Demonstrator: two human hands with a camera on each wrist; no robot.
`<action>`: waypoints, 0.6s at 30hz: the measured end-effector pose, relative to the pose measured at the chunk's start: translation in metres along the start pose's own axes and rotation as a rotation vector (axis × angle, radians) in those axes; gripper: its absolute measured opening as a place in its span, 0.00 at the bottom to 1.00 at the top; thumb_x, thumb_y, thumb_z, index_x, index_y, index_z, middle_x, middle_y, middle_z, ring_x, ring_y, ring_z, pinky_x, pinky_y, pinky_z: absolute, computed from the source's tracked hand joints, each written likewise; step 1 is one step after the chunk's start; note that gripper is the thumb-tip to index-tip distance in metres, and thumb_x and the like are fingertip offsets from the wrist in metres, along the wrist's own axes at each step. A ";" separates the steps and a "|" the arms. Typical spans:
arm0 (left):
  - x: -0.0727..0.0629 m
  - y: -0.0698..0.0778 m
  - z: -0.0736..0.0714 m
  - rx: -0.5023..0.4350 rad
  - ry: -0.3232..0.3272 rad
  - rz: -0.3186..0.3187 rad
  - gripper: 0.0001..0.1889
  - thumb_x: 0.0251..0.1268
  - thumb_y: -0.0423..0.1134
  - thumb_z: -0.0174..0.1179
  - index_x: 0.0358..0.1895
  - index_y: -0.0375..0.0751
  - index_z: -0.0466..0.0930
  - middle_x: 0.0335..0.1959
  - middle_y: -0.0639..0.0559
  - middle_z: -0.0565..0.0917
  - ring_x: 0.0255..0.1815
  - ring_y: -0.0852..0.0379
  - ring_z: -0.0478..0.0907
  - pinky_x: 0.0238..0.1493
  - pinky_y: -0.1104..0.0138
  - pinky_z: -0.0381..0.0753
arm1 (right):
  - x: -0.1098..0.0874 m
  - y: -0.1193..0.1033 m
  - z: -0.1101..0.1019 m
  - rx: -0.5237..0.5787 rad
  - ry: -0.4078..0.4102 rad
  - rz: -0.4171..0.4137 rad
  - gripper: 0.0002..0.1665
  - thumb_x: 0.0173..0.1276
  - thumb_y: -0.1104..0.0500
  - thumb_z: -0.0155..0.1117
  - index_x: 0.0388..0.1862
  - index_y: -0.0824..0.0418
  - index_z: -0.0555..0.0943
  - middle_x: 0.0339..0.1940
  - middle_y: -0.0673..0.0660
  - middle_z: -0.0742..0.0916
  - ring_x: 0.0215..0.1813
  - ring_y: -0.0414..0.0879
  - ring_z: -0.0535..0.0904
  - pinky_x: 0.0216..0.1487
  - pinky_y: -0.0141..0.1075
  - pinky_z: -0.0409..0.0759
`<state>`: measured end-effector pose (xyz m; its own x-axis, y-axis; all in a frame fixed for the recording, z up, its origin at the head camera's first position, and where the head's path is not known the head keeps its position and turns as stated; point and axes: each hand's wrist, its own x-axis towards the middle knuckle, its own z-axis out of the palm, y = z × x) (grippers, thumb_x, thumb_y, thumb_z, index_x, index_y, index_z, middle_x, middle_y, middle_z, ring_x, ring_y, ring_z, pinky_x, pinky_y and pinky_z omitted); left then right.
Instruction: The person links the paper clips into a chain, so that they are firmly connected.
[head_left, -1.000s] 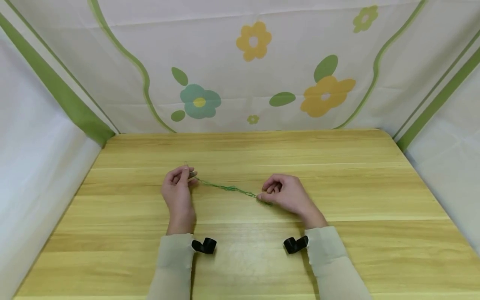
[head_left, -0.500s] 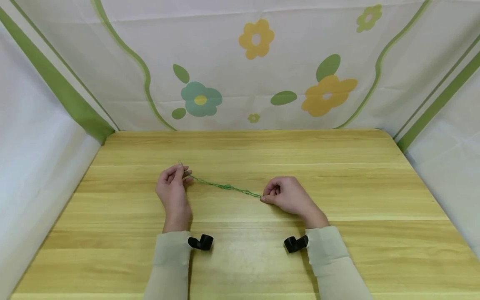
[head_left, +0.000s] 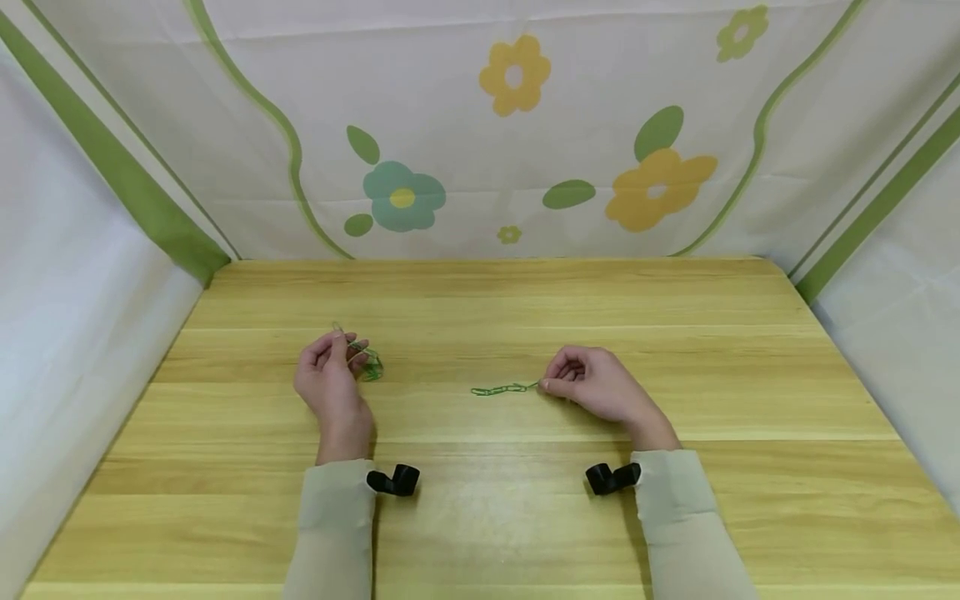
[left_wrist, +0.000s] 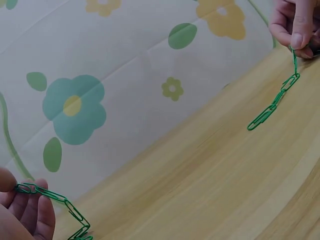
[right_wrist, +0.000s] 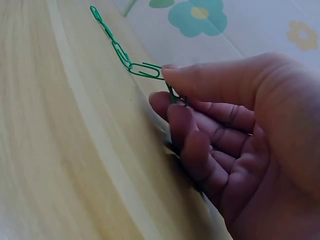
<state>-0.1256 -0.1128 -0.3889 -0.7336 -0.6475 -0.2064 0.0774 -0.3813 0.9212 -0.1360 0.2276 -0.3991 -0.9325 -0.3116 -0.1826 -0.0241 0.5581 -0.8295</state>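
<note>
Two separate chains of linked green paper clips are in view. My left hand (head_left: 333,383) pinches one paper clip chain (left_wrist: 51,194) between thumb and fingers; its links hang down over the fingers at the right. Across the table my right hand (head_left: 600,387) pinches the end of the other paper clip chain (head_left: 501,389) with thumb and fingertip. That chain trails toward the left, and in the left wrist view it slants down from the fingertips. Seen from the right wrist, a clip of this chain (right_wrist: 120,52) also pokes out below the thumb.
Both hands are over a wood-grain table (head_left: 480,517). Behind it hangs a white cloth (head_left: 465,150) printed with flowers, and white cloth also flanks both sides. A black mount (head_left: 395,481) sticks out from the left cuff, another black mount (head_left: 612,479) from the right.
The green paper clip chain stretched between both hands has come apart into two pieces. My left hand has moved left, my right hand slightly right, each keeping its piece.
</note>
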 end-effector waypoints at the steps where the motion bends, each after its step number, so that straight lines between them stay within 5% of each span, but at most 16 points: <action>1: 0.000 0.000 0.000 0.002 -0.004 0.001 0.08 0.82 0.39 0.61 0.52 0.38 0.81 0.43 0.48 0.86 0.40 0.57 0.88 0.42 0.71 0.88 | 0.000 0.000 0.000 0.001 0.001 -0.001 0.07 0.72 0.53 0.76 0.38 0.54 0.87 0.36 0.52 0.89 0.38 0.48 0.83 0.42 0.35 0.82; 9: -0.006 -0.002 0.010 -0.013 -0.055 0.017 0.03 0.81 0.37 0.63 0.46 0.41 0.82 0.40 0.51 0.88 0.39 0.56 0.89 0.41 0.70 0.88 | -0.001 0.003 -0.004 -0.037 0.087 0.041 0.07 0.72 0.53 0.77 0.38 0.54 0.87 0.35 0.53 0.88 0.37 0.48 0.81 0.41 0.35 0.80; 18: -0.044 -0.001 0.044 0.015 -0.248 0.063 0.08 0.81 0.35 0.63 0.52 0.32 0.81 0.38 0.52 0.88 0.38 0.56 0.90 0.41 0.68 0.91 | -0.002 0.010 -0.013 -0.155 0.256 0.061 0.07 0.72 0.54 0.76 0.41 0.56 0.88 0.35 0.53 0.89 0.35 0.46 0.80 0.40 0.34 0.78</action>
<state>-0.1233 -0.0549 -0.3660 -0.8712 -0.4868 -0.0632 0.1190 -0.3343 0.9349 -0.1388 0.2434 -0.4002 -0.9940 -0.0805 -0.0743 -0.0012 0.6866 -0.7270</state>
